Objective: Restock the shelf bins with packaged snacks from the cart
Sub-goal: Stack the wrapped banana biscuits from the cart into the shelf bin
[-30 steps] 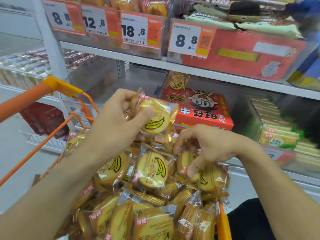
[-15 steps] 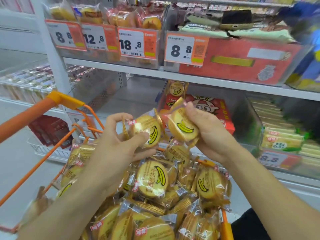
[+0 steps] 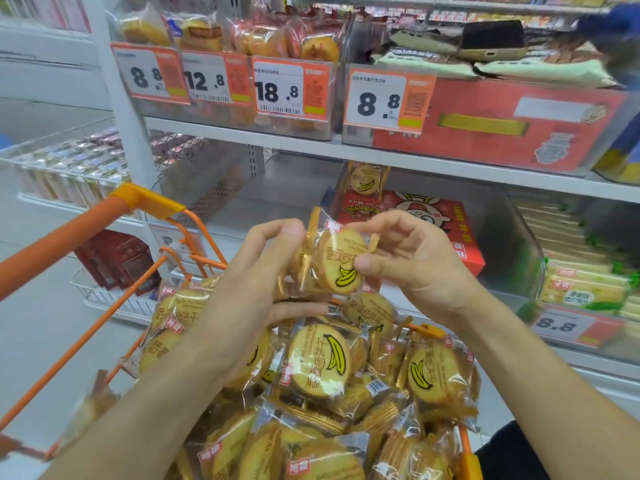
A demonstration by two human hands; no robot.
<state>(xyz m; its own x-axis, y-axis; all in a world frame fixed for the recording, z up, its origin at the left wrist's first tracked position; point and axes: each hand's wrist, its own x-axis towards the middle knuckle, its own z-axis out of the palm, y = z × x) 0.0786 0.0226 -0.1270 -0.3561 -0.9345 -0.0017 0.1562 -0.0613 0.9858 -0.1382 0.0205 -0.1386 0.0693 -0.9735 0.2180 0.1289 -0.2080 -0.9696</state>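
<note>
While both hands work over the cart, status:
held pack: banana biscuit pack (image 3: 341, 263) at centre, above the cart pile (image 3: 322, 393)
left hand (image 3: 249, 292): fingers curled round a small stack of packs, 9 o'clock of it
right hand (image 3: 412, 261): thumb and fingers pinch its 3 o'clock edge
handling: likely light, slippery film, brittle biscuit; hold by rim or crimped seal, no squeezing
target: probably clear bin (image 3: 502, 244) at 12–1 o'clock

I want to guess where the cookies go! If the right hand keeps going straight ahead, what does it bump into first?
Probably the red box in the clear bin just beyond the right hand. Depth is hard to judge here.
</note>
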